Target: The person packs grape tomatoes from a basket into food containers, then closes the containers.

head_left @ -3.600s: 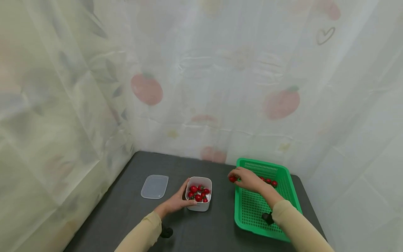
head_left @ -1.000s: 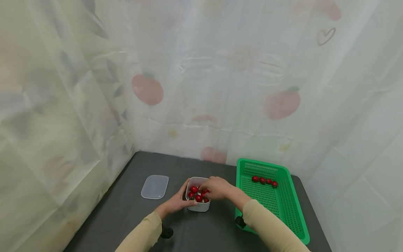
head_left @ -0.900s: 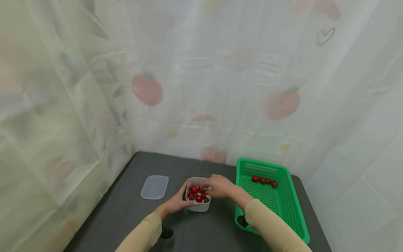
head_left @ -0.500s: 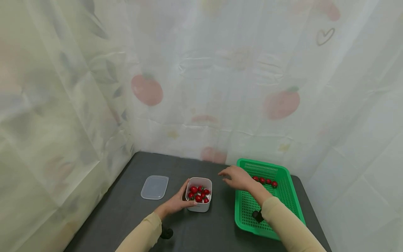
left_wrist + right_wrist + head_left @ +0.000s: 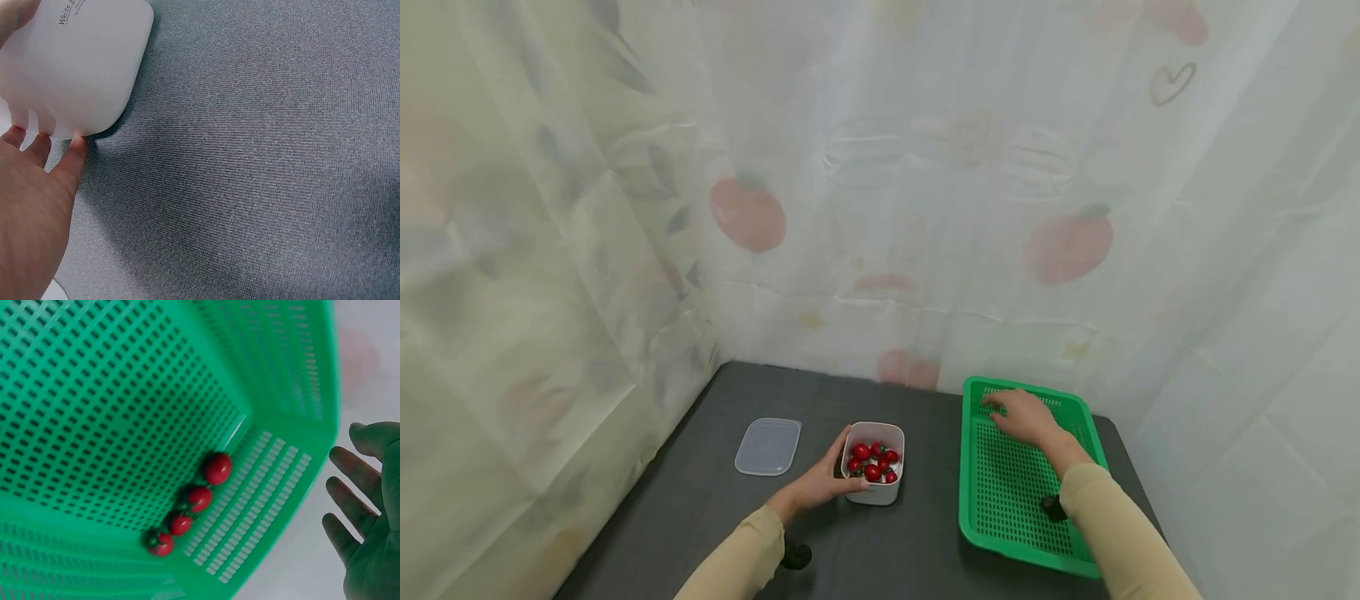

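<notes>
My left hand [image 5: 820, 482] grips a white plastic container [image 5: 874, 495] by its left side and front, thumb along the front wall. Inside it lie several cherry tomatoes [image 5: 872, 472]. The left wrist view shows the fingertips [image 5: 76, 145] against the container's translucent wall. Over the far part of a green basket [image 5: 967, 467] hovers my right hand [image 5: 1024, 417], fingers loosely spread and holding nothing. Several more cherry tomatoes [image 5: 199, 498] line the basket's end wall in the right wrist view; in the head view that hand hides them.
A clear flat lid [image 5: 769, 447] lies left of the container on the dark table [image 5: 917, 542]. Behind the table hangs a pale curtain [image 5: 880, 208] with printed fruit, and another stretch of it closes the left side.
My right hand set a cherry tomato into the container, let it go, and swung back right over the basket. The left hand has kept its hold on the container.
</notes>
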A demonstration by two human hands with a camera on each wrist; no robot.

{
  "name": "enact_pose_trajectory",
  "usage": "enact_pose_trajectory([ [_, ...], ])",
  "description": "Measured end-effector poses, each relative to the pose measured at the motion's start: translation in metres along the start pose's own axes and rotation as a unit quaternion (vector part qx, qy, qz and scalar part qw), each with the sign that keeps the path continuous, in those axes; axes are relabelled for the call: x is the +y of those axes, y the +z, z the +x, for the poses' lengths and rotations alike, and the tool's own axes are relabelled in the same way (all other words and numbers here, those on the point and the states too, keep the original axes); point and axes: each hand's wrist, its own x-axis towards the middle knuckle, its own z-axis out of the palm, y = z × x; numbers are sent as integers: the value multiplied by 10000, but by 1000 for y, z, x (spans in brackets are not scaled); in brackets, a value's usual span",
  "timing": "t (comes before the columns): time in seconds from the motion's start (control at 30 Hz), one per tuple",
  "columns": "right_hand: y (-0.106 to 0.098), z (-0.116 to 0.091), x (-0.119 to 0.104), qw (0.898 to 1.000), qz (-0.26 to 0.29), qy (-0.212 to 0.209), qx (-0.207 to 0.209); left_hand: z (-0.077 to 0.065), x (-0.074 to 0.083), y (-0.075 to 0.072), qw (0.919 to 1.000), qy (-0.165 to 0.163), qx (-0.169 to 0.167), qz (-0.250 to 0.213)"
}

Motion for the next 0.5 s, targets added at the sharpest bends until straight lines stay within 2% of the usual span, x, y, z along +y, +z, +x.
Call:
enact_pose_trajectory([
  [0.3, 4, -7, 16, 9993, -32, 344, -171, -2, -1, -2, 10000, -15, 66, 43],
  [0.5, 16, -11, 21, 9972, -140, 610, -409, -4, 0, -1, 10000, -23, 57, 71],
])
